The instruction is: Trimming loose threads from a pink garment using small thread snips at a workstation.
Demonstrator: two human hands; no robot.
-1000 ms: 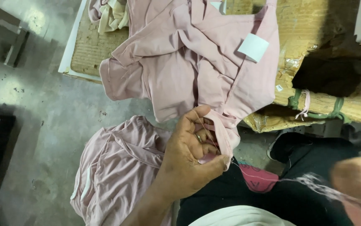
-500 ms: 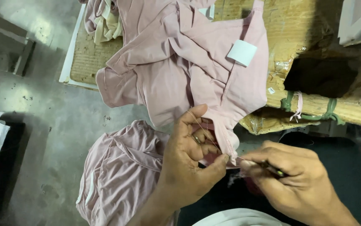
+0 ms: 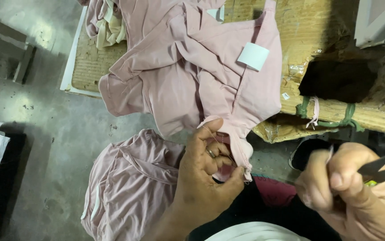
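Head view: my left hand (image 3: 205, 178) is closed, pinching the pink garment (image 3: 192, 76) hem; the garment drapes off the surface (image 3: 317, 27). My right hand (image 3: 348, 192) is fisted around dark snips (image 3: 382, 168), apart from the cloth.

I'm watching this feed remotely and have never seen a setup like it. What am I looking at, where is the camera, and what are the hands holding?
There is no machine here: a person works with bare hands, and the one camera sits on their head, looking down. The left hand pinches a seam edge of a pink garment that hangs off a cardboard-covered table. A white label is on the garment. The right hand is closed around small dark snips, apart from the cloth. A pile of pink garments lies on the concrete floor below. A dark cloth lies on the table.
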